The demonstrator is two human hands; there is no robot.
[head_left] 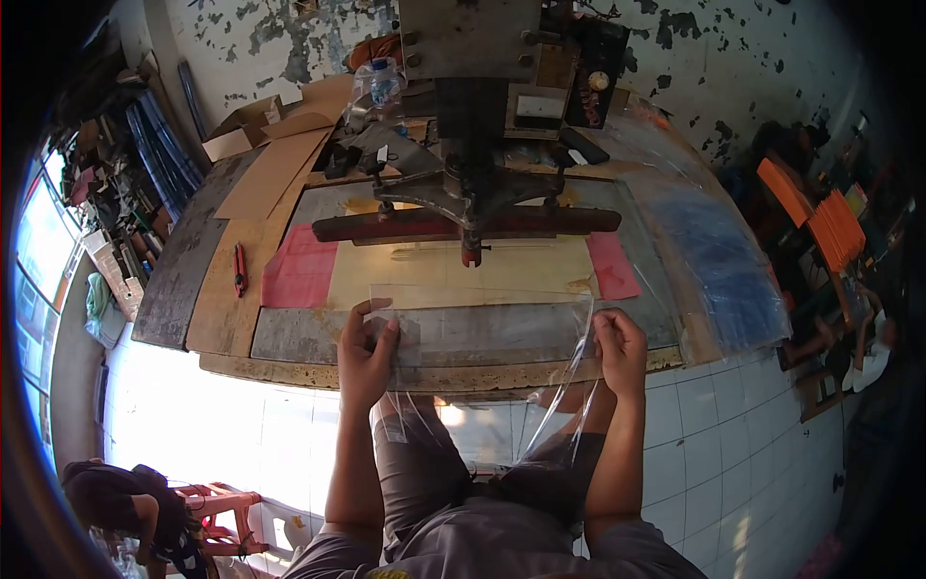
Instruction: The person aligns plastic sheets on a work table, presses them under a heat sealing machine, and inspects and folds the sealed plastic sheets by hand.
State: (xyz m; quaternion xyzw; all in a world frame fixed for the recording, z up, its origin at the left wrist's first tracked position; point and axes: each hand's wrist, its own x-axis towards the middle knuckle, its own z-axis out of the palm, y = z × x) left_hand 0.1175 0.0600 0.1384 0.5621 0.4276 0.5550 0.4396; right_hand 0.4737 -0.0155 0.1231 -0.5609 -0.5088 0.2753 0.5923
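A clear plastic sheet is stretched between my two hands, over the front edge of the worktable. My left hand pinches its left side between thumb and fingers. On the other side, my right hand grips the right edge, where the plastic creases and shines. The lower part of the sheet hangs down over my lap. Just beyond it lies a pale yellow sheet with pink pieces at its ends. Above this, the dark bar of a press hangs from a metal arm.
On the left lie a red cutter and cardboard. Blue-tinted plastic sheets cover the table's right side. A bottle stands behind. One person is at lower left near a red stool; others are at right by orange pieces.
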